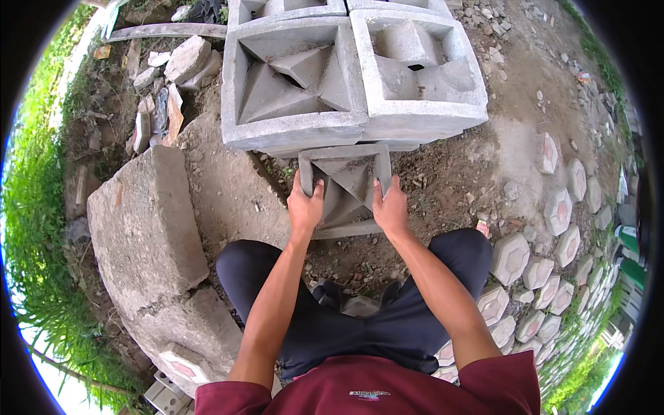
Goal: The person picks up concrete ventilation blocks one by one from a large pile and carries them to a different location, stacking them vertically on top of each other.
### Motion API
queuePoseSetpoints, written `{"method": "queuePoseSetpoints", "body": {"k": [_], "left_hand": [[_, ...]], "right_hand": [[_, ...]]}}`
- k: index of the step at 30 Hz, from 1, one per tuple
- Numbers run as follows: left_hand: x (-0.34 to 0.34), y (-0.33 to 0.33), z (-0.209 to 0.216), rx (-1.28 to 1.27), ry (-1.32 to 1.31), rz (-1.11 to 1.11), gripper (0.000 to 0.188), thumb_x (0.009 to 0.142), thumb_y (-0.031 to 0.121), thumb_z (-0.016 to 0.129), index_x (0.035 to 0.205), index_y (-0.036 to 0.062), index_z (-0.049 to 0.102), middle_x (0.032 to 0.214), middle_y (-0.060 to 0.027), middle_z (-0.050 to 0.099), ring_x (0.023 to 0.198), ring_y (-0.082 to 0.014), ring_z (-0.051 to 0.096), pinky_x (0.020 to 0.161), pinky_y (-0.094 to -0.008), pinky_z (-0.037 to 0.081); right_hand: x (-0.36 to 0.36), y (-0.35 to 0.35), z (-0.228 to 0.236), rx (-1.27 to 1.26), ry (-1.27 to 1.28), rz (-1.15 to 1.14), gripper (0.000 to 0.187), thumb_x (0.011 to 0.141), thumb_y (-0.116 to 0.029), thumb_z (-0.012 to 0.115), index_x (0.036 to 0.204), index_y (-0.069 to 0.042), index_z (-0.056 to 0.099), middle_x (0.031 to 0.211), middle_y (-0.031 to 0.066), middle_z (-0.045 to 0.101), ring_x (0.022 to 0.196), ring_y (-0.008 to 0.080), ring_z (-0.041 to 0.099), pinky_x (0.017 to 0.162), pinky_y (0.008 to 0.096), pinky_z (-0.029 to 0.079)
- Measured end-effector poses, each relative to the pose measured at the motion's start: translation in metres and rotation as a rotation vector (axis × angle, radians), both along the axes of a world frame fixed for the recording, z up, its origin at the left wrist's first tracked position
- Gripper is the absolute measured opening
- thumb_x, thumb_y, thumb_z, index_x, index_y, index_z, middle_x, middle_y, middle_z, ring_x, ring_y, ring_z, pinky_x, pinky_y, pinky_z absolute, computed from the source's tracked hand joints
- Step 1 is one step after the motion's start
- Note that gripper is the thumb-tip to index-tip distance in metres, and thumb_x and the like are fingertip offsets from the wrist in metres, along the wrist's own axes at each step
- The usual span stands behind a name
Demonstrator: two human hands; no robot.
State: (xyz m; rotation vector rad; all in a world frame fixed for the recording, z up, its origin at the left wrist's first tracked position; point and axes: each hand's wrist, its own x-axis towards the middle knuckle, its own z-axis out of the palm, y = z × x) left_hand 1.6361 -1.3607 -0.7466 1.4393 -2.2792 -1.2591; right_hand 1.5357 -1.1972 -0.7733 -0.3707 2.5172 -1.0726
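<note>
Between my hands is a square grey concrete vent block [346,227] with slanted faces inside its frame. My left hand [305,207] grips its left rim, thumb on the inner side. On the opposite rim my right hand [391,207] holds on the same way. The block sits just in front of a stack of similar blocks, its far edge close to the stack's near side. In that stack, one vent block [296,127] is at the left and another [427,108] at the right, with more behind them. Whether the held block touches the ground I cannot tell.
A big broken concrete slab [142,221] lies to my left, with loose rubble [187,59] beyond it. Several hexagonal pavers [512,258] with reddish centres cover the ground at right. Green plants [41,263] line the far left side.
</note>
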Motion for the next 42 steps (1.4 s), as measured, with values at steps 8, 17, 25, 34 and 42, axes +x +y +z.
{"method": "queuePoseSetpoints", "body": {"k": [8, 17, 25, 34, 42], "left_hand": [[0.007, -0.011, -0.022, -0.074, -0.015, -0.011, 0.055, 0.085, 0.035, 0.063, 0.127, 0.0021, 0.053, 0.109, -0.0269, 0.063, 0.106, -0.0424, 0.059, 0.089, -0.0444, 0.047], [0.024, -0.001, -0.023, 0.367, 0.027, 0.049, 0.060, 0.083, 0.044, 0.066, 0.119, -0.0030, 0.058, 0.107, -0.0161, 0.067, 0.104, -0.0290, 0.061, 0.091, -0.0357, 0.045], [0.025, 0.001, -0.009, 0.535, 0.020, 0.025, 0.078, 0.083, 0.050, 0.061, 0.138, -0.0029, 0.042, 0.141, -0.0205, 0.044, 0.130, -0.0315, 0.040, 0.108, -0.0437, 0.028], [0.024, -0.002, -0.021, 0.447, 0.004, 0.128, 0.066, 0.082, 0.043, 0.061, 0.125, -0.0068, 0.054, 0.121, -0.0171, 0.060, 0.112, -0.0283, 0.054, 0.096, -0.0380, 0.038], [0.009, 0.006, -0.005, 0.376, -0.155, 0.136, 0.077, 0.079, 0.054, 0.064, 0.121, -0.0102, 0.055, 0.115, -0.0214, 0.061, 0.107, -0.0304, 0.057, 0.091, -0.0379, 0.042]], "right_hand": [[-0.003, -0.005, 0.003, -0.006, 0.102, -0.002, 0.035, 0.093, -0.023, 0.054, 0.107, 0.005, 0.040, 0.067, 0.0297, 0.060, 0.066, 0.0504, 0.059, 0.058, 0.0556, 0.048], [-0.006, 0.018, -0.027, -0.070, -0.161, -0.075, 0.059, 0.081, -0.047, 0.065, 0.114, 0.001, 0.058, 0.099, 0.0280, 0.065, 0.093, 0.0444, 0.063, 0.082, 0.0466, 0.051], [-0.008, 0.012, -0.031, -0.083, -0.151, -0.050, 0.051, 0.083, -0.048, 0.064, 0.100, 0.000, 0.067, 0.088, 0.0259, 0.067, 0.091, 0.0420, 0.064, 0.080, 0.0473, 0.050], [-0.005, 0.009, -0.023, -0.050, -0.140, 0.025, 0.046, 0.087, -0.043, 0.060, 0.108, -0.003, 0.064, 0.094, 0.0251, 0.067, 0.092, 0.0428, 0.063, 0.080, 0.0477, 0.050], [-0.005, 0.009, -0.023, -0.143, -0.140, -0.079, 0.040, 0.087, -0.037, 0.061, 0.104, -0.001, 0.064, 0.089, 0.0214, 0.068, 0.087, 0.0385, 0.066, 0.075, 0.0449, 0.050]]}}
